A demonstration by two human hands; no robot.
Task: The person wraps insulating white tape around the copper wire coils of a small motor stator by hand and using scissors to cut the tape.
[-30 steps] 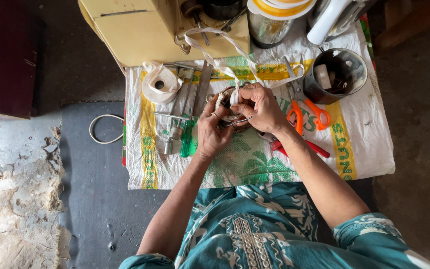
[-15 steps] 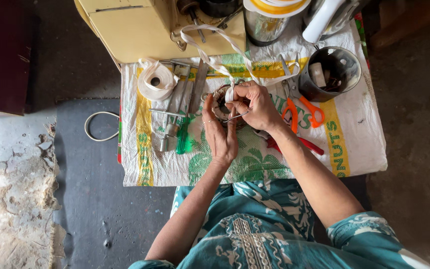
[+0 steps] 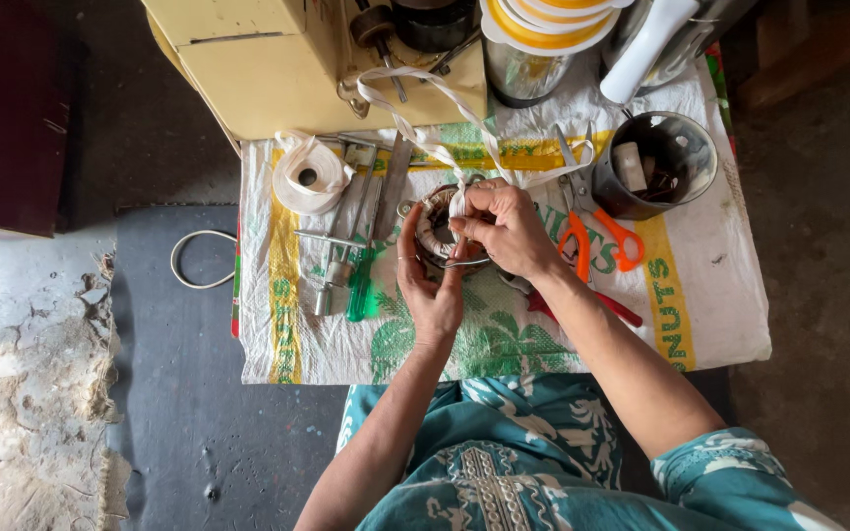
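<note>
A round wound coil [image 3: 437,224], partly wrapped in white cloth tape, sits between my hands above the printed sack-cloth mat [image 3: 720,315]. My left hand [image 3: 428,280] cups the coil from below and the left, holding it. My right hand [image 3: 509,228] pinches the white tape strip [image 3: 415,126] at the coil's top; the strip loops up toward the yellow machine and back down. Part of the coil is hidden behind my fingers.
A roll of white tape [image 3: 309,175] lies at the mat's upper left, with metal tools and a green-handled screwdriver [image 3: 359,285] beside it. Orange-handled scissors [image 3: 597,231], red-handled pliers [image 3: 582,300], a dark metal cup [image 3: 656,162], a yellow machine body [image 3: 268,59].
The view has shifted slightly. My left hand has slid lower under the coil, and my right hand now pinches the tape at the coil's top.
</note>
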